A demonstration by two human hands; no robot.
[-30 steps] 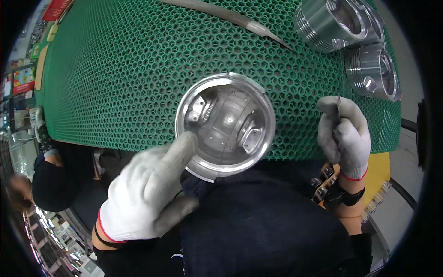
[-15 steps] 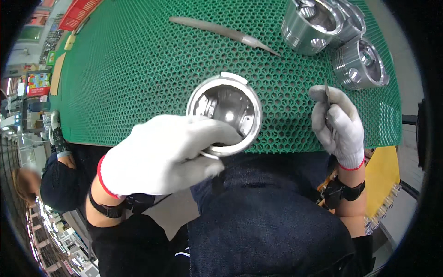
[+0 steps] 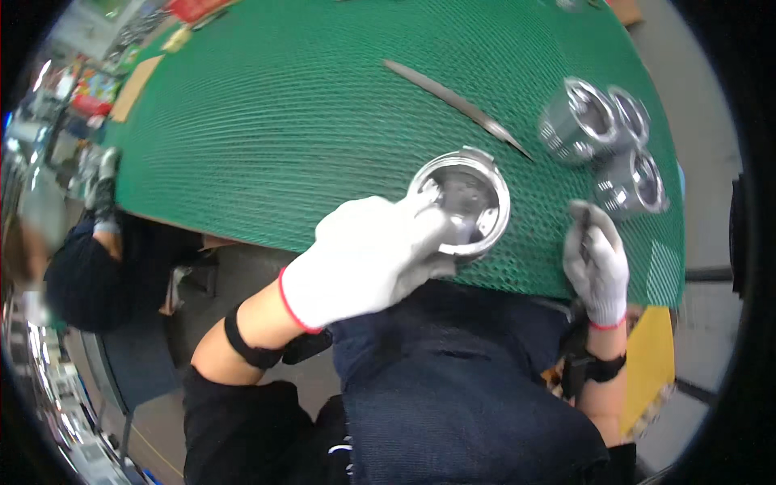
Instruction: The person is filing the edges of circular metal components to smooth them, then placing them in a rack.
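Observation:
My left hand (image 3: 364,263), in a white glove with a red cuff, grips a shiny metal piston (image 3: 465,194) by its near-left wall. The piston's hollow side faces up, and my fingertips reach in over its rim. Off to the right, my gloved right hand (image 3: 598,271) is closed around a thin dark metal tool (image 3: 587,234); blur and fingers hide its exact kind. Beyond the held piston, a bare-tanged metal file (image 3: 453,99) lies slantwise on the green mat. Three more pistons stand past my right hand, the nearest piston (image 3: 626,186) just beyond my fingertips.
A green honeycomb mat (image 3: 267,137) covers the table. At its far left lie a cardboard strip (image 3: 136,89) and a red basket (image 3: 194,8). A co-worker's sleeve (image 3: 85,275) shows at the left. A yellow surface (image 3: 651,356) sits below the table's right edge.
The whole view has shifted and turned, so the table appears lower and tilted. My left hand with the piston now appears nearer my right hand. Both grips are unchanged.

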